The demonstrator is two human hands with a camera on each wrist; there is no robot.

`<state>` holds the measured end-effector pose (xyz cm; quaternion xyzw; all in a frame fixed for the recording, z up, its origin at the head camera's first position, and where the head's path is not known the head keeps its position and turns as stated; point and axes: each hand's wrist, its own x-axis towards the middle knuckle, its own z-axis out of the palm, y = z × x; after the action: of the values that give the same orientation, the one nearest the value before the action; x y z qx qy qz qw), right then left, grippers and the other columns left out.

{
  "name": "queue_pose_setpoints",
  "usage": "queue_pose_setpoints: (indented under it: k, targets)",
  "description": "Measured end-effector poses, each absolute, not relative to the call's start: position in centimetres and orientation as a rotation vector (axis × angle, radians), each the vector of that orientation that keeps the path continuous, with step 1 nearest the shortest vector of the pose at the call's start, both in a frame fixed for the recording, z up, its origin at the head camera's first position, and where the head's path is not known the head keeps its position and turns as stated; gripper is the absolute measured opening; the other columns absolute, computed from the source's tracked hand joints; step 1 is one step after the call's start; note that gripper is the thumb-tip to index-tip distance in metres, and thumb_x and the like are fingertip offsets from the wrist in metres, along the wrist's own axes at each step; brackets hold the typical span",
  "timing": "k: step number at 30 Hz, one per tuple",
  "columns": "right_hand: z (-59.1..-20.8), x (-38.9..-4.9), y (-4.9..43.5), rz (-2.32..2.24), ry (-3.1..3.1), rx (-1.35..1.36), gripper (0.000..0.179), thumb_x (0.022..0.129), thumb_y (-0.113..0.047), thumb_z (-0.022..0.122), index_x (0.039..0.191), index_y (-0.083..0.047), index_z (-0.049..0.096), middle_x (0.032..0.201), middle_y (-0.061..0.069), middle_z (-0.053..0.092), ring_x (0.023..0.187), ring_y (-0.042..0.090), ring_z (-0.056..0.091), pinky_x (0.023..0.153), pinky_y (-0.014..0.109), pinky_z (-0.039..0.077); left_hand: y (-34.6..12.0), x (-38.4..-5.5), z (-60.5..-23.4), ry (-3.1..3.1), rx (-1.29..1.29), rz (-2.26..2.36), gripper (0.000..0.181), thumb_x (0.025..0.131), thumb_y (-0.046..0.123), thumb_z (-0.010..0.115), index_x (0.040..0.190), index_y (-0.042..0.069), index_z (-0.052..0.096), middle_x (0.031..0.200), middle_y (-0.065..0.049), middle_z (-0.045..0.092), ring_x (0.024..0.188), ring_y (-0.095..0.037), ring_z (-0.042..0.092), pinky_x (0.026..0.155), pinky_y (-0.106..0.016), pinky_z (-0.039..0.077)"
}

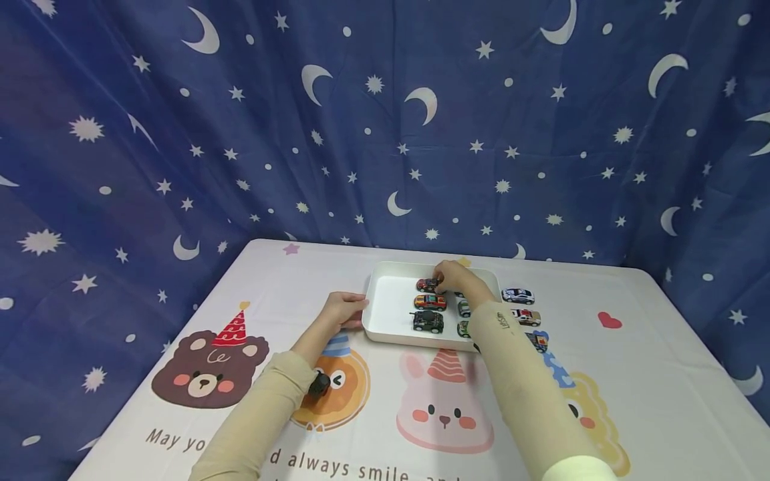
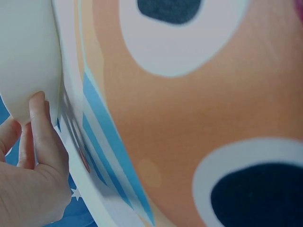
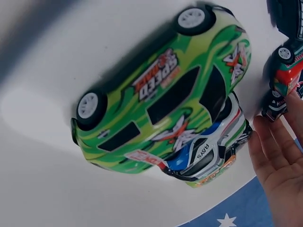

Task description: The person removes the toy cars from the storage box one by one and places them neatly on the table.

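My left hand grips the left end of a white tray, and in the left wrist view the thumb presses on its outer wall. Over the tray's back part, my right hand pinches a dark red and black toy car at the end of a row. In front of that one stand an orange-red toy car and a black toy vehicle. A green toy car fills the right wrist view, with a white and blue toy car beyond it. My right arm partly hides this second row.
Right of the tray, a white-blue toy car, a white-brown one and a dark one stand on the table. The printed white tablecloth covers the table, and a blue star-patterned curtain hangs behind.
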<state>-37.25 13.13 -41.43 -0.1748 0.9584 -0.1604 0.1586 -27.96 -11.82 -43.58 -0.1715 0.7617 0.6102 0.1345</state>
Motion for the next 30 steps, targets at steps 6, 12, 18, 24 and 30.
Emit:
queue_pose_setpoints:
  k: [6,12,18,24,30]
  targets:
    - [-41.5,-37.1,13.2,-0.405,2.772,-0.530,0.024,0.085,-0.008,0.068,0.107,0.002,0.066,0.105,0.016,0.065,0.093,0.025,0.059,0.087,0.038,0.054,-11.6,-28.2,-43.6,2.215,-0.496,1.757,0.032,0.091,0.014,0.063,0.120,0.004,0.062,0.095,-0.011,0.068,0.064,-0.008,0.061,0.054,-0.019,0.058]
    - [-41.7,-37.0,13.3,-0.399,2.791,-0.558,0.023,0.085,-0.009,0.068,0.105,0.002,0.067,0.100,0.014,0.066,0.087,0.022,0.057,0.083,0.036,0.053,-11.7,-28.2,-43.6,2.213,-0.505,1.766,0.031,0.090,0.014,0.064,0.119,0.004,0.063,0.092,-0.010,0.068,0.062,-0.007,0.061,0.052,-0.018,0.057]
    - [-41.6,-36.9,13.2,-0.412,2.804,-0.569,0.022,0.086,-0.009,0.068,0.104,0.002,0.067,0.098,0.013,0.065,0.085,0.021,0.056,0.081,0.035,0.053,-11.9,-28.2,-43.7,2.213,-0.509,1.758,0.031,0.090,0.014,0.064,0.119,0.004,0.063,0.085,-0.005,0.066,0.061,-0.007,0.061,0.050,-0.017,0.056]
    - [-41.0,-36.6,13.1,-0.445,2.830,-0.534,0.027,0.086,-0.009,0.067,0.110,0.003,0.065,0.104,0.015,0.065,0.092,0.024,0.057,0.088,0.038,0.053,-11.9,-28.2,-43.6,2.203,-0.513,1.778,0.031,0.090,0.013,0.064,0.119,0.003,0.062,0.088,-0.008,0.067,0.061,-0.007,0.061,0.051,-0.018,0.057]
    - [-40.9,-36.2,13.3,-0.506,2.838,-0.513,0.031,0.086,-0.009,0.067,0.114,0.004,0.063,0.110,0.018,0.065,0.100,0.027,0.060,0.093,0.040,0.053,-11.8,-28.0,-43.5,2.200,-0.514,1.772,0.031,0.090,0.014,0.063,0.120,0.004,0.062,0.094,-0.011,0.068,0.063,-0.008,0.061,0.052,-0.018,0.057]
